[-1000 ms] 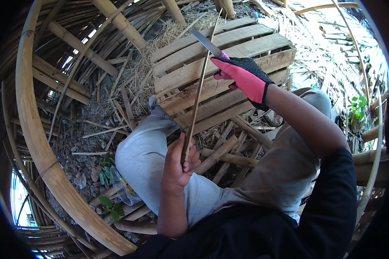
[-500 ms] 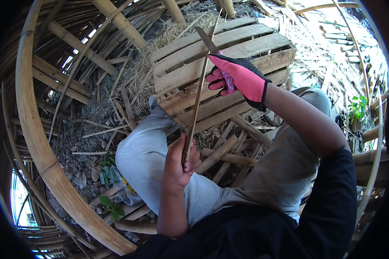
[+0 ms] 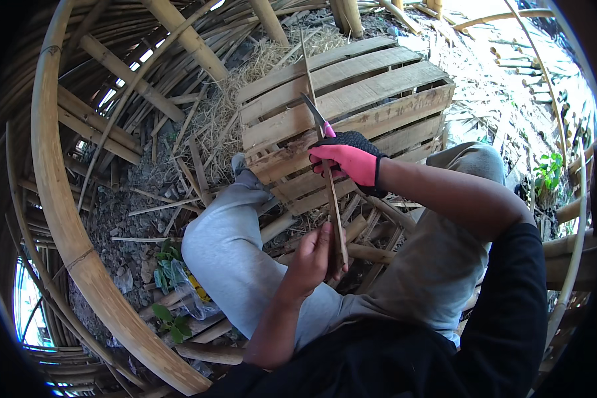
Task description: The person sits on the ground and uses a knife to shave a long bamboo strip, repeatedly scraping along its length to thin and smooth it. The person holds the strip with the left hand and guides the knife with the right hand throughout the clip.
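Observation:
A long, narrow bamboo strip (image 3: 334,200) runs away from me, over a slatted wooden crate (image 3: 368,90). My left hand (image 3: 310,264), bare, is closed round the strip's near end, thumb on top. In my right hand (image 3: 353,162), which wears a pink and black glove, is a knife (image 3: 316,114) with a pink handle. The blade points up and to the left, close against the strip's middle; whether its edge touches, I cannot tell. Gloved fingers also lie at the strip, partly hidden by it.
A thick curved bamboo pole (image 3: 73,255) arcs along the left. Dry straw (image 3: 272,56) lies behind the crate, and bamboo pieces (image 3: 370,252) lie between my legs. Beside my left leg are a clear plastic bag (image 3: 196,295) and a small green plant (image 3: 172,323).
My right hand with the knife has come down and left, nearer to me. My left hand has shifted right with the strip's near end, and the strip now slants the other way.

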Demonstrator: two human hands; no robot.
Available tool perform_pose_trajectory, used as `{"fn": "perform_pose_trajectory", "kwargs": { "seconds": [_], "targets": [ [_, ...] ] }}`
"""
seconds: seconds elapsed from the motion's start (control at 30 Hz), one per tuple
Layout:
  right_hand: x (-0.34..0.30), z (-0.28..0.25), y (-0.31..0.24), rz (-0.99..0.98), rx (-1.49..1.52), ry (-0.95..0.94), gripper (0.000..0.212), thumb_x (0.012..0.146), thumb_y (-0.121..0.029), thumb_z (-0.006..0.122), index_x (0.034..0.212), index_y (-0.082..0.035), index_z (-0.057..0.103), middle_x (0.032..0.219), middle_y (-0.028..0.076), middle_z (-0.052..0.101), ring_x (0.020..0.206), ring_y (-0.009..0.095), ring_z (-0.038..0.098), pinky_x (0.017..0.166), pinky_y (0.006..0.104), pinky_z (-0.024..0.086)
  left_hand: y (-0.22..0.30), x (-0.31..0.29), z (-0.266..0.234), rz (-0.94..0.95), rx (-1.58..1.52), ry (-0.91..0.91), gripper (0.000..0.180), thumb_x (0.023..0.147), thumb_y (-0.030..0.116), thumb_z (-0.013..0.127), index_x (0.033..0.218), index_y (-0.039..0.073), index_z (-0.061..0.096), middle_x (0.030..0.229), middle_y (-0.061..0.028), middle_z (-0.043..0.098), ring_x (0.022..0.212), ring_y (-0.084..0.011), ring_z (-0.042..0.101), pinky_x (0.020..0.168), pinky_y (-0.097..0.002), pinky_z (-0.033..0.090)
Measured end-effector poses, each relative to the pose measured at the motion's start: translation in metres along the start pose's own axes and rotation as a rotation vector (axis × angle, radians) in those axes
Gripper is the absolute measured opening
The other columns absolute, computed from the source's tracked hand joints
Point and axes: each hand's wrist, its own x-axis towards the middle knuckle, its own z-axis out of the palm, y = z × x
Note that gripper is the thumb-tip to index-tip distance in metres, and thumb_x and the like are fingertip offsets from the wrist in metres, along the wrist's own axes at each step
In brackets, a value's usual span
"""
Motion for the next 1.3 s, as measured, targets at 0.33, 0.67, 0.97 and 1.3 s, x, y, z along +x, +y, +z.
{"fn": "perform_pose_trajectory", "kwargs": {
  "seconds": [0.33, 0.67, 0.97, 1.3],
  "targets": [
    [-0.013, -0.042, -0.018, -0.600, -0.906, -0.699, 0.037, 0.102, -0.008, 0.054, 0.138, -0.004, 0.058, 0.116, 0.011, 0.068, 0.102, 0.019, 0.070, 0.090, 0.0326, 0.057, 0.069, 0.012, -0.051, 0.518, 0.676, 0.425, 0.022, 0.097, 0.005, 0.065, 0.116, 0.003, 0.054, 0.105, -0.0113, 0.070, 0.095, -0.0208, 0.070, 0.086, -0.0322, 0.055],
    [-0.016, -0.093, -0.059, -0.793, -0.738, -1.134, 0.048, 0.107, -0.024, 0.056, 0.149, 0.000, 0.048, 0.130, 0.016, 0.063, 0.111, 0.024, 0.067, 0.099, 0.0363, 0.054, 0.166, 0.071, -0.093, 0.235, 1.455, 0.022, 0.057, 0.077, -0.001, 0.079, 0.128, 0.010, 0.059, 0.127, -0.0136, 0.064, 0.132, -0.0295, 0.056, 0.122, -0.0446, 0.031],
    [-0.054, -0.097, -0.083, -0.407, -0.507, -0.888, 0.048, 0.109, -0.022, 0.053, 0.152, -0.002, 0.045, 0.132, 0.014, 0.064, 0.113, 0.022, 0.067, 0.096, 0.0341, 0.056, 0.151, 0.099, -0.085, 0.192, 1.239, -0.333, 0.028, 0.085, 0.013, 0.078, 0.111, 0.005, 0.068, 0.093, -0.0188, 0.073, 0.084, -0.0320, 0.070, 0.076, -0.0424, 0.053],
    [-0.065, -0.172, -0.158, -0.546, 0.135, 0.877, 0.045, 0.100, -0.047, 0.064, 0.125, -0.010, 0.060, 0.085, 0.001, 0.064, 0.063, 0.011, 0.061, 0.051, 0.0254, 0.045, 0.143, 0.126, -0.103, 0.427, 1.241, 0.054, 0.035, 0.108, 0.030, 0.051, 0.130, 0.003, 0.054, 0.097, -0.0268, 0.069, 0.090, -0.0395, 0.069, 0.081, -0.0467, 0.051]
  ]
}}
